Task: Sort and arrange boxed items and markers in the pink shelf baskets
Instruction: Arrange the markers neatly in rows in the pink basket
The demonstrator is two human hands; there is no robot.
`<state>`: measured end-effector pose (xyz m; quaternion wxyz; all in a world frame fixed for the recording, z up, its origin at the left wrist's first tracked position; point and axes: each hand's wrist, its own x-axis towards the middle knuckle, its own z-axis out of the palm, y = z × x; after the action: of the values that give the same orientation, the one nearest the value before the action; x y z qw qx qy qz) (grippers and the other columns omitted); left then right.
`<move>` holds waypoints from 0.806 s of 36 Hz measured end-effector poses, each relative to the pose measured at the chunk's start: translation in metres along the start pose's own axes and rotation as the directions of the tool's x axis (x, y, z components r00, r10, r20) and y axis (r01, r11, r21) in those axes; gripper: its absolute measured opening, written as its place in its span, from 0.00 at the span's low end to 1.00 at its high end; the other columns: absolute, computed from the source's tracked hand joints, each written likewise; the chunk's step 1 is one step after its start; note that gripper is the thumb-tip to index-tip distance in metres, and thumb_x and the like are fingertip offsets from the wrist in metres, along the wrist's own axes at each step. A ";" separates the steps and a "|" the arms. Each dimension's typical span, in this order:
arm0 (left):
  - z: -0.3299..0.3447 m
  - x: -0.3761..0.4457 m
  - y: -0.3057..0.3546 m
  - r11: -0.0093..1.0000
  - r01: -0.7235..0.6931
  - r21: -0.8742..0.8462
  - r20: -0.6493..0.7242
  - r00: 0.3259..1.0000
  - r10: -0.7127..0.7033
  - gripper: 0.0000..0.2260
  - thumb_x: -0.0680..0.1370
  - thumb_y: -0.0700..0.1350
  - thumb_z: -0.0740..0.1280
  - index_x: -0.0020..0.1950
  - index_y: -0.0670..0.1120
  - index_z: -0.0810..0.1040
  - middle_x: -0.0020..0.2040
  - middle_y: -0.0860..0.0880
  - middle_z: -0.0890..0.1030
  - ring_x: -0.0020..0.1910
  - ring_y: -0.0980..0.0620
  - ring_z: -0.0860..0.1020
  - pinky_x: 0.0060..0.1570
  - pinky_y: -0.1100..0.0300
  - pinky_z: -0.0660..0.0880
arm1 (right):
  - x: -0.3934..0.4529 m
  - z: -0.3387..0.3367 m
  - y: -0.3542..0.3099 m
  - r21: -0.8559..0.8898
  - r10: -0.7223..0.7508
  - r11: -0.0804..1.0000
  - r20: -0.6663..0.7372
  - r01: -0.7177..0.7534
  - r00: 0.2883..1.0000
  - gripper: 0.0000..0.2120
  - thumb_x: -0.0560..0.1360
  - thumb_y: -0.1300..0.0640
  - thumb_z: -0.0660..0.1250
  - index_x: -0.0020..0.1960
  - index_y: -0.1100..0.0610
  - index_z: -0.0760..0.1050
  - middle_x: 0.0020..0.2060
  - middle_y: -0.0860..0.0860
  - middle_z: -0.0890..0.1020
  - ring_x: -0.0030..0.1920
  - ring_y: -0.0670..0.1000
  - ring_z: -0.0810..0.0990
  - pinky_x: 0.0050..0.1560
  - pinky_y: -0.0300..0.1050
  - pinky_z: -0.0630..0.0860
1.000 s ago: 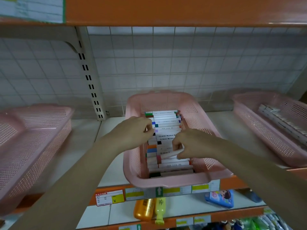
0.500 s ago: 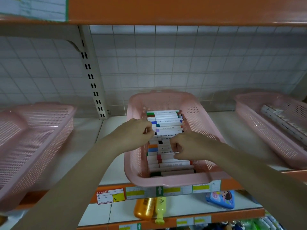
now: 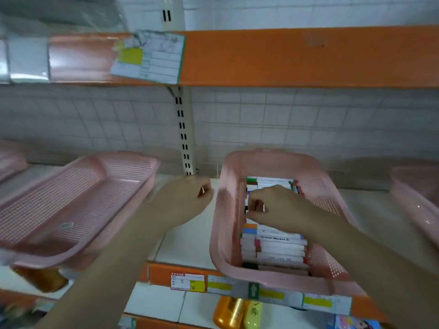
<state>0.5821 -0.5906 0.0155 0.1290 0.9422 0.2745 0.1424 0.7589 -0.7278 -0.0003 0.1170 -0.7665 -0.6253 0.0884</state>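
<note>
Head view: right hand (image 3: 275, 207) apparently pinches markers (image 3: 273, 248) in basket (image 3: 228, 233).

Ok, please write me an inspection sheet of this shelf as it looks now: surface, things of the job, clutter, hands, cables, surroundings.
Surface: white shelf with an orange front edge and price labels.
Job's things: pink basket filled with a row of markers lying crosswise; second pink basket to its left, with only a small label seen inside; part of another basket at the right edge.
Clutter: nothing seen.
Hands: left hand outside the filled basket, fingers curled, holding something small and blurred; right hand inside it, fingers pinching among the markers.
Cables: nothing seen.
Surroundings: tiled wall, slotted upright, orange shelf above, bottles on the shelf below.
</note>
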 end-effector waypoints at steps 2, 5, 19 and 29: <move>-0.007 -0.008 -0.005 0.999 0.021 0.031 0.012 1.000 -0.021 0.14 0.79 0.48 0.60 0.33 0.54 0.64 0.33 0.55 0.72 0.36 0.51 0.75 0.40 0.55 0.72 | 0.008 -0.002 -0.010 0.009 -0.016 1.000 -0.008 0.016 1.000 0.07 0.76 0.48 0.66 0.47 0.52 0.78 0.43 0.46 0.81 0.38 0.41 0.75 0.44 0.40 0.74; -0.021 -0.019 -0.018 0.997 0.044 0.057 0.011 0.999 -0.045 0.11 0.79 0.47 0.59 0.38 0.49 0.72 0.35 0.51 0.77 0.35 0.51 0.76 0.39 0.55 0.73 | 0.019 -0.006 -0.028 0.008 -0.040 0.999 -0.022 0.040 0.999 0.05 0.76 0.47 0.67 0.43 0.47 0.74 0.42 0.45 0.80 0.39 0.43 0.76 0.41 0.40 0.73; -0.095 -0.082 -0.153 0.972 0.136 0.191 -0.075 0.989 -0.124 0.08 0.79 0.49 0.59 0.40 0.51 0.71 0.38 0.52 0.75 0.42 0.49 0.76 0.46 0.55 0.76 | 0.090 0.010 -0.166 -0.090 -0.136 0.988 -0.115 0.126 0.984 0.08 0.75 0.46 0.66 0.48 0.50 0.77 0.43 0.43 0.79 0.44 0.45 0.76 0.39 0.39 0.71; -0.158 -0.140 -0.296 0.948 0.177 0.265 -0.028 0.984 -0.176 0.09 0.79 0.50 0.60 0.43 0.49 0.75 0.41 0.49 0.77 0.44 0.47 0.77 0.43 0.57 0.72 | 0.158 0.049 -0.309 -0.088 -0.178 0.982 -0.175 0.165 0.968 0.06 0.73 0.48 0.66 0.42 0.50 0.77 0.40 0.43 0.79 0.44 0.48 0.77 0.46 0.45 0.75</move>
<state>0.2729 -0.4009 0.0388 0.0130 0.9223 0.3747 0.0939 0.4872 -0.5105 0.0438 0.1526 -0.7181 -0.6788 -0.0154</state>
